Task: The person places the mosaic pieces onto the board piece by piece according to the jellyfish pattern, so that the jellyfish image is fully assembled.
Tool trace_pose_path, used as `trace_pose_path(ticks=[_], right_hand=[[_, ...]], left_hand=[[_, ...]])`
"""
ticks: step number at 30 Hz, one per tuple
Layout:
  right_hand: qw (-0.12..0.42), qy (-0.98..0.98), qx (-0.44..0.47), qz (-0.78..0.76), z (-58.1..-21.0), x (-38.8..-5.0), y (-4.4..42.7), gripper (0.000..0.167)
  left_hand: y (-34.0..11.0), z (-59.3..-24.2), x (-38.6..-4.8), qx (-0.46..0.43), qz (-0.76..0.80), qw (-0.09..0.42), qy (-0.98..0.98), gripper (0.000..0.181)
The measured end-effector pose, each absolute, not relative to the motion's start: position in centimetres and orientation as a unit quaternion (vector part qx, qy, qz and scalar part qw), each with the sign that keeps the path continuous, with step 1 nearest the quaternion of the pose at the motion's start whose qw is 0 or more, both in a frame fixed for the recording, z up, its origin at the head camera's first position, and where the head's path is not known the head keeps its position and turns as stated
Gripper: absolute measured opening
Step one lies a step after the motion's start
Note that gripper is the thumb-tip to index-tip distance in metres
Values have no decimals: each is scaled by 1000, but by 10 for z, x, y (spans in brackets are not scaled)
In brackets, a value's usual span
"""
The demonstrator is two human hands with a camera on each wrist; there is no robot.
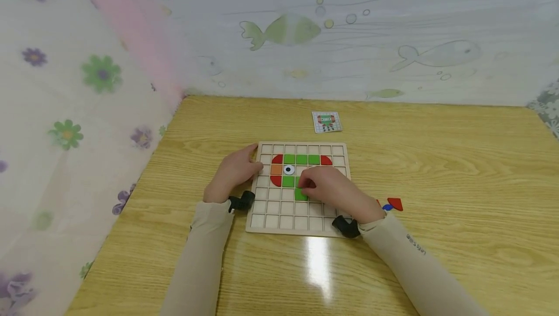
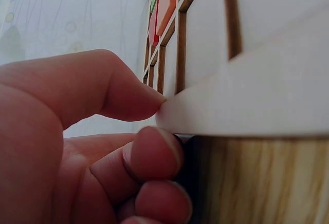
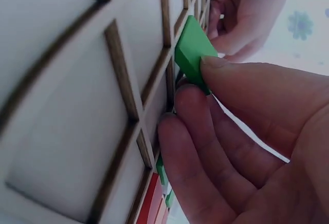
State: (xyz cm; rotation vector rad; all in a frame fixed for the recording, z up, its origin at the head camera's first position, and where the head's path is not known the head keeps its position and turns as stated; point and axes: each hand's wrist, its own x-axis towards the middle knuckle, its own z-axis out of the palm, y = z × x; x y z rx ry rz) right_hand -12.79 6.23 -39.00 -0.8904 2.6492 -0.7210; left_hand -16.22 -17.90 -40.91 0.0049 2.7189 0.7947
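A wooden grid board (image 1: pixel 279 207) lies on the table with green, red and orange pieces and a white eye piece (image 1: pixel 288 170) in its cells. My right hand (image 1: pixel 334 187) pinches a green square (image 1: pixel 301 194) between thumb and fingers over the board; in the right wrist view the green square (image 3: pixel 193 53) stands tilted against the grid. At the board's left edge rests my left hand (image 1: pixel 233 172). In the left wrist view the left hand (image 2: pixel 87 126) has its thumb on the board's rim (image 2: pixel 247 100) and its fingers curled at the side.
Behind the board lies a small picture card (image 1: pixel 326 122). Right of my right wrist are a red piece (image 1: pixel 395 204) and a blue piece (image 1: pixel 387 207), partly hidden by the arm. A patterned cloth wall (image 1: pixel 279 73) stands along the table's back edge.
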Motion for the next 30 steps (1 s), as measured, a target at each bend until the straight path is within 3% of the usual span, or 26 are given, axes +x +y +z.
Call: trace_pose_path(ticks=[12,30], right_hand=[[85,912,-336,-220,-391,-124,61,4],[130,918,-292,-234,-374,-131,96,14]], left_hand=[[-180,-409,-161,0,280,149,948,67],[-178,-407,-161,3,276,148,950,66]])
